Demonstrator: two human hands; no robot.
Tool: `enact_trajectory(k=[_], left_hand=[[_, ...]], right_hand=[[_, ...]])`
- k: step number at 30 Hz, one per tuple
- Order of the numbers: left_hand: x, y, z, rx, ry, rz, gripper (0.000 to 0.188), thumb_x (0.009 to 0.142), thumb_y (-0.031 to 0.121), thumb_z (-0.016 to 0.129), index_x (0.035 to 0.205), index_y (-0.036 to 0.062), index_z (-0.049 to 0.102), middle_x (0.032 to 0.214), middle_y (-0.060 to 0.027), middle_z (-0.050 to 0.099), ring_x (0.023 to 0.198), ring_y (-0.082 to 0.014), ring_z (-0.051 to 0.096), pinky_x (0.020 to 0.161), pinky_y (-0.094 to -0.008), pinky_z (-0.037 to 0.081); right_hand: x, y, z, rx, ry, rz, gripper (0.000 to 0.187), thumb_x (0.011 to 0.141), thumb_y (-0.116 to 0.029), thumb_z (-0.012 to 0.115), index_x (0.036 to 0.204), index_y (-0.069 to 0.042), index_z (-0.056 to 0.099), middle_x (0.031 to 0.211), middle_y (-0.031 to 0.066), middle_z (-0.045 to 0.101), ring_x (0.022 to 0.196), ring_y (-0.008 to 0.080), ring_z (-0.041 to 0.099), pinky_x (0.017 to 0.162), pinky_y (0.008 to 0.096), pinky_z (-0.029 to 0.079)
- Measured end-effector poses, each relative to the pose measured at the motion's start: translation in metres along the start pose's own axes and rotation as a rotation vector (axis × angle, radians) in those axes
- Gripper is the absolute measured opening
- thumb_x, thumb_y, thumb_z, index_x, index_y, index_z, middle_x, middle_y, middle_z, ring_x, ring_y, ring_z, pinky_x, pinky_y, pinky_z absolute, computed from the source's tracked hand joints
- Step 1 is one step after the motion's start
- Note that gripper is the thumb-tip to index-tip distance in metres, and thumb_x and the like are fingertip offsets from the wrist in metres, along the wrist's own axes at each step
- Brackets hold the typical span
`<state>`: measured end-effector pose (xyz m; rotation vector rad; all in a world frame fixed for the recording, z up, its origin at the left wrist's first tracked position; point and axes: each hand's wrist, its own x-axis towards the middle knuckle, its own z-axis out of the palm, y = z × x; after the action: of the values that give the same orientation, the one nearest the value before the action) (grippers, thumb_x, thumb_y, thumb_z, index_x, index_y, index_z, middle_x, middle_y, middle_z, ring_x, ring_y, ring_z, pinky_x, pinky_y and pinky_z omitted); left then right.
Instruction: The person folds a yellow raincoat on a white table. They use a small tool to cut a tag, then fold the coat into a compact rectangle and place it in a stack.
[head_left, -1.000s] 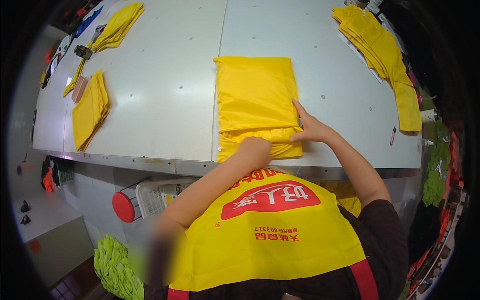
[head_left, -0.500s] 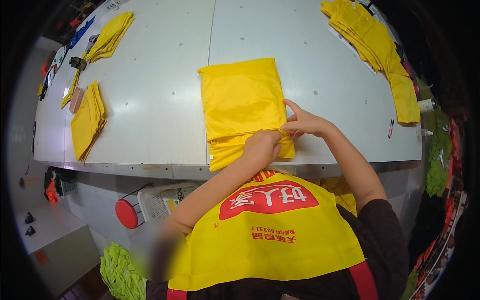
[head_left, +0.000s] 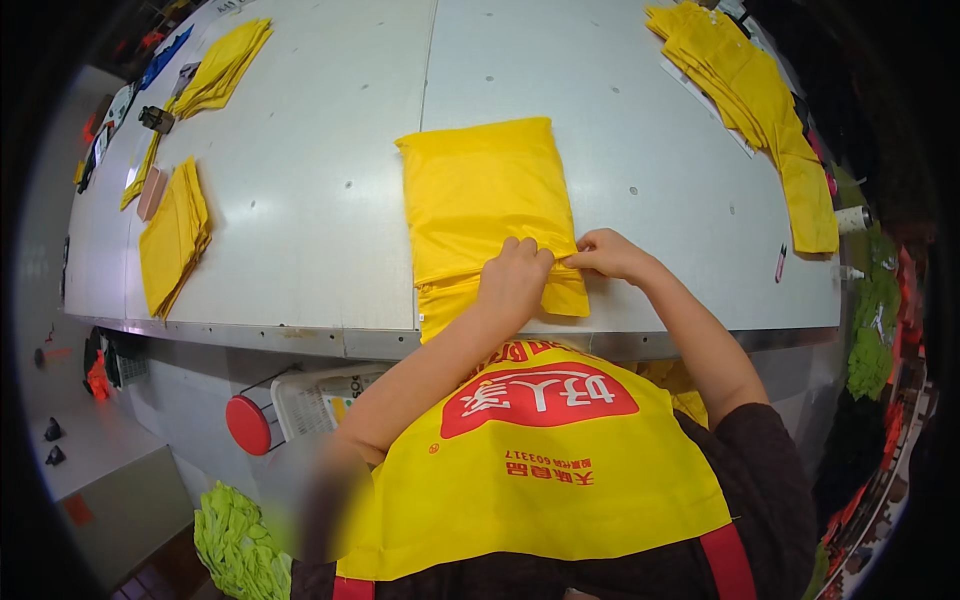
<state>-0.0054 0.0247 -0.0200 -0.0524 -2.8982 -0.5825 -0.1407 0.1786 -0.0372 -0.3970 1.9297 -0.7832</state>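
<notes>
A plump yellow fabric pouch (head_left: 485, 190) lies flat on the table in front of me, with its open edge and a loose flap toward me. My left hand (head_left: 516, 278) presses on this near edge, its fingers curled over the cloth just right of the middle. At the right corner of the same edge, my right hand (head_left: 612, 256) pinches the fabric between thumb and fingers. A small white tag shows at the flap's left side. What lies inside the pouch is hidden.
Folded yellow cloth piles lie on the table's left (head_left: 175, 238) and far left (head_left: 225, 65). More yellow cloth (head_left: 740, 85) drapes along the right. A small pink tool (head_left: 781, 263) lies near the right edge. Below the table stand a red stool (head_left: 248, 425) and a white basket (head_left: 290, 400).
My left hand has shifted slightly up and left, its fingers now over the pouch's edge. My right hand's raised finger has come down into a pinch at the corner.
</notes>
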Motion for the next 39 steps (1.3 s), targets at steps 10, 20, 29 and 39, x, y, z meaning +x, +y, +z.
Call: enact_trajectory(k=[10, 20, 29, 39], left_hand=[[-0.002, -0.049, 0.007, -0.373, -0.029, 0.216, 0.020, 0.074, 0.024, 0.068, 0.070, 0.0057, 0.062, 0.077, -0.0097, 0.058, 0.078, -0.0275, 0.053, 0.069, -0.0379, 0.044], [-0.024, -0.063, 0.016, -0.747, 0.116, 0.045, 0.022, 0.078, 0.008, 0.060, 0.100, 0.0018, 0.058, 0.094, -0.0153, 0.057, 0.089, -0.0290, 0.054, 0.081, -0.0338, 0.043], [-0.077, -0.115, -0.021, -1.752, 0.170, -1.179, 0.038, 0.092, 0.034, 0.045, 0.116, 0.0046, 0.052, 0.108, -0.0093, 0.060, 0.100, -0.0217, 0.055, 0.090, -0.0366, 0.042], [-0.100, -0.115, -0.003, -0.981, 0.454, -0.779, 0.043, 0.087, 0.032, 0.055, 0.118, 0.0030, 0.050, 0.110, -0.0140, 0.057, 0.104, -0.0262, 0.053, 0.091, -0.0376, 0.040]], right_hand=[[-0.023, 0.017, 0.003, 0.156, 0.010, -0.014, 0.016, 0.084, -0.020, 0.055, 0.078, -0.005, 0.059, 0.066, -0.0006, 0.055, 0.056, 0.0078, 0.048, 0.051, 0.0221, 0.039], [-0.027, -0.048, 0.060, -0.127, 0.230, -0.184, 0.023, 0.079, -0.022, 0.055, 0.075, 0.000, 0.061, 0.070, 0.0129, 0.064, 0.064, 0.0198, 0.061, 0.060, 0.0321, 0.047], [-0.008, -0.073, 0.103, -0.219, 0.257, -0.347, 0.026, 0.079, -0.024, 0.054, 0.076, 0.001, 0.062, 0.070, 0.0154, 0.063, 0.063, 0.0269, 0.061, 0.061, 0.0363, 0.048], [0.006, -0.098, 0.131, -0.134, 0.340, -0.560, 0.031, 0.083, -0.028, 0.055, 0.098, -0.001, 0.061, 0.093, 0.0186, 0.063, 0.086, 0.0346, 0.060, 0.077, 0.0407, 0.048]])
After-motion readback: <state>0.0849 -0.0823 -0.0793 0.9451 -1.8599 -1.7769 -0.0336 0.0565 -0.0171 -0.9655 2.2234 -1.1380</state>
